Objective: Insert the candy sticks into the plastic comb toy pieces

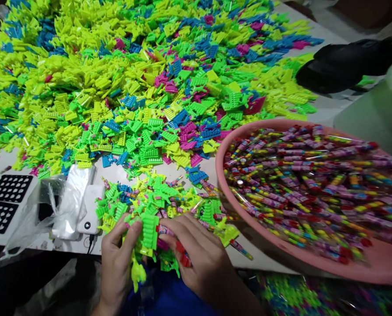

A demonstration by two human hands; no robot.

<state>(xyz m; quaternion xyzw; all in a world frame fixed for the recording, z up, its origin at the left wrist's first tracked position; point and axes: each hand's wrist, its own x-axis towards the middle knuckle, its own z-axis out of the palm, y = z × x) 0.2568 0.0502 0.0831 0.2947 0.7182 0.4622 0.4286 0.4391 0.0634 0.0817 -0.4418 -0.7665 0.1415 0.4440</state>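
My left hand (120, 254) is closed, thumb on top, around a bright green ribbed plastic piece (149, 231). More green and yellow plastic hangs below that piece. In my right hand (200, 254) is a slim candy tube (164, 229) with a purple label, its near end touching or almost touching the green piece's right edge. Red parts show between the right fingers; what they belong to is partly hidden. Just beyond both hands lies a small heap of plastic pieces (159, 188) mixed with several similar tubes.
A huge pile of yellow, green, blue and pink plastic pieces (116, 87) covers the table's far side. At right stands a pink basin (220, 162) full of candy tubes. A white power bank (92, 206) with a cable and a clear plastic bag (34, 219) lie at left.
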